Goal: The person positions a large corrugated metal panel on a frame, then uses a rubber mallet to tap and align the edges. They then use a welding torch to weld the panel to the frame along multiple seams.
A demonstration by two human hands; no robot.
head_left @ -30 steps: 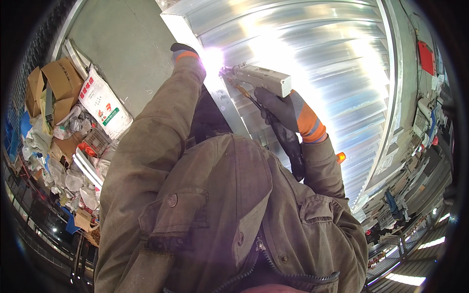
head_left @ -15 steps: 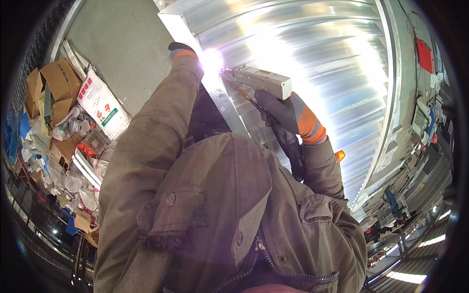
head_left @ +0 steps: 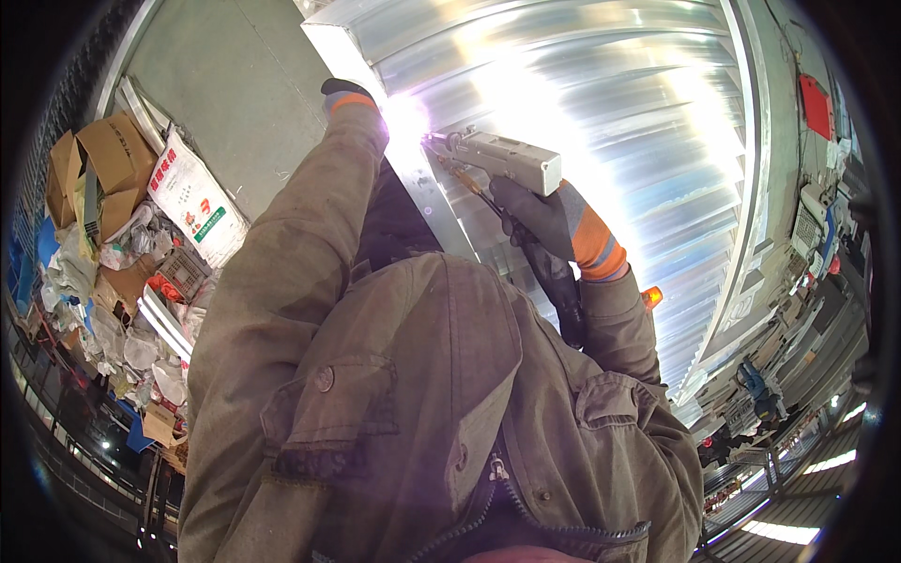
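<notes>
My right hand [head_left: 537,218], in a dark glove with an orange and grey cuff, is closed around a boxy light-grey welding gun [head_left: 511,158]. The gun's tip points left at a bright violet-white glare on a flat metal bar [head_left: 430,202]. This bar runs along the edge of a shiny ribbed metal panel [head_left: 657,220]. A black hose [head_left: 556,291] hangs below the gun. Just left of the glare, at the bar, is my left hand [head_left: 345,96] in a similar glove. Its fingers are mostly hidden behind the sleeve and washed out by the light.
A grey-green flat surface [head_left: 235,84] lies to the left. Beside it are an open cardboard box [head_left: 117,164], a white printed sack [head_left: 197,202] and a heap of plastic bags and scraps [head_left: 136,319]. A small orange light [head_left: 652,297] shows past my right sleeve. Clutter lines the far right.
Both hands and the welding gun stay almost in place, with the glare still at the gun's tip. A small blue and dark shape in the background at right has shifted slightly.
</notes>
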